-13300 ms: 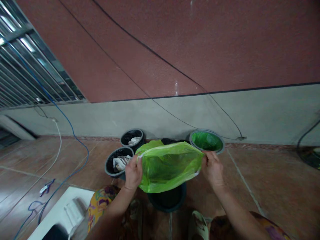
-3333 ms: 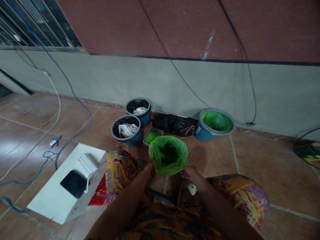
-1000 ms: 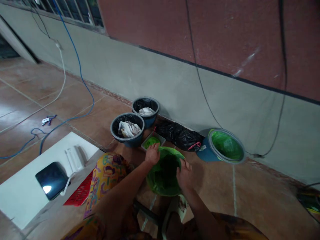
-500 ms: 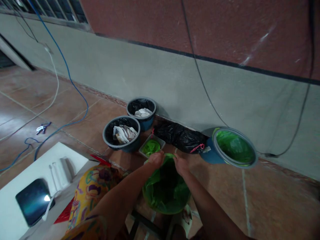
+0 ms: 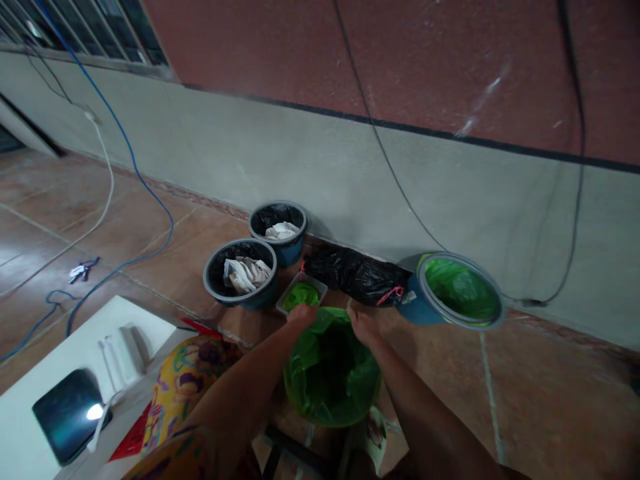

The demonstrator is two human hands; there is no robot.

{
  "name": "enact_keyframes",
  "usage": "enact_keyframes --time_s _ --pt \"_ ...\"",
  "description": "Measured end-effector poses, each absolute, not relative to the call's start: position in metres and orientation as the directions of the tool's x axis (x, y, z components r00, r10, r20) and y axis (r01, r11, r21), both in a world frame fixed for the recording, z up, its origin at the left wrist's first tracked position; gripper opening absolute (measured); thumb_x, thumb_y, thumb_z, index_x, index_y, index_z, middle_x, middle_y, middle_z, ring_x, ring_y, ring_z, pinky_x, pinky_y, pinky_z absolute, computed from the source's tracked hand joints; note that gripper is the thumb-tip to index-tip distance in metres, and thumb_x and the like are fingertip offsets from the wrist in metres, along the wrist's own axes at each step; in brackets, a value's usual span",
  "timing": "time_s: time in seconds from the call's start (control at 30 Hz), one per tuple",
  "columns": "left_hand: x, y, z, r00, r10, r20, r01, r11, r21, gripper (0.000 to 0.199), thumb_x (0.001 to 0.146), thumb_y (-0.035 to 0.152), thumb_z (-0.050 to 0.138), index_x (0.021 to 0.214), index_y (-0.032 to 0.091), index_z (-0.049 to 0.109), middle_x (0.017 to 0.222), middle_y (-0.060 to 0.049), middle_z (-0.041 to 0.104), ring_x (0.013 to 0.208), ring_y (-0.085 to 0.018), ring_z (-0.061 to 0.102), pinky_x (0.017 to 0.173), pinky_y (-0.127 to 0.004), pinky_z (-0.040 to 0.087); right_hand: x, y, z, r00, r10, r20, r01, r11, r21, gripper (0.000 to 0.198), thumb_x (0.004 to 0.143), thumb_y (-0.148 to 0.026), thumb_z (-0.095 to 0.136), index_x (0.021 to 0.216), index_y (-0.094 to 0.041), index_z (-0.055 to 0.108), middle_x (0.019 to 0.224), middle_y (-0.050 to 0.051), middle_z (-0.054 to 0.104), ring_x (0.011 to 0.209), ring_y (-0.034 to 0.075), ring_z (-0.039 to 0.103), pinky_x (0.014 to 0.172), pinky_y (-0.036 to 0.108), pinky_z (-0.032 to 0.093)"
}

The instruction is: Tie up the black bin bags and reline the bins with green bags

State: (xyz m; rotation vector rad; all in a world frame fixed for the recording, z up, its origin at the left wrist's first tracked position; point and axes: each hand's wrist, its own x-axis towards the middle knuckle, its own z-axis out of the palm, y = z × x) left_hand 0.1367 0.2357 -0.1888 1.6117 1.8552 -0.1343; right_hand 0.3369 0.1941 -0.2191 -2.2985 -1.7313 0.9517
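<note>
the person wears a loose yellow garment [image 5: 185,393] printed with purple, green and red swirls; both forearms are bare, with no sleeves showing.

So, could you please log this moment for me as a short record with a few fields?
left hand: on far rim of green bag liner
right hand: on same rim, beside the left
liner: spread open inside a bin between the person's knees
by wall: two black-lined bins with paper, tied black bag, tilted green-lined bin
small tray: holds green bags
</note>
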Motion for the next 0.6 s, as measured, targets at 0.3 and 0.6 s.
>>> enact_keyframes --time_s 0.3,0.6 --pt "0.109 0.168 -0.134 0.097 0.945 -0.313 0.936 0.02 0.353 0.039 0.091 0.03 0.049 0.125 0.014 0.057 0.125 -0.017 0.063 0.119 -0.028 0.058 0.1 -0.039 0.043 0.305 0.117 -0.15 -0.069 0.979 -0.194 0.934 -0.005 -0.358 0.038 0.095 -0.029 0.04 0.125 -0.015 0.059 0.122 0.015 0.062 0.116 0.025 0.055 0.099 0.033 0.038" --pt "0.081 0.057 -0.171 0.766 0.493 -0.413 0.631 -0.697 0.341 0.023 0.077 0.023 0.066 0.1 0.019 0.069 0.106 -0.015 0.07 0.106 -0.031 0.062 0.107 -0.046 0.038 0.267 -0.009 -0.183 -0.441 0.797 -0.413 0.892 0.34 -0.297 0.03 0.091 -0.02 0.046 0.114 -0.012 0.064 0.113 0.017 0.067 0.107 0.028 0.06 0.095 0.039 0.041"
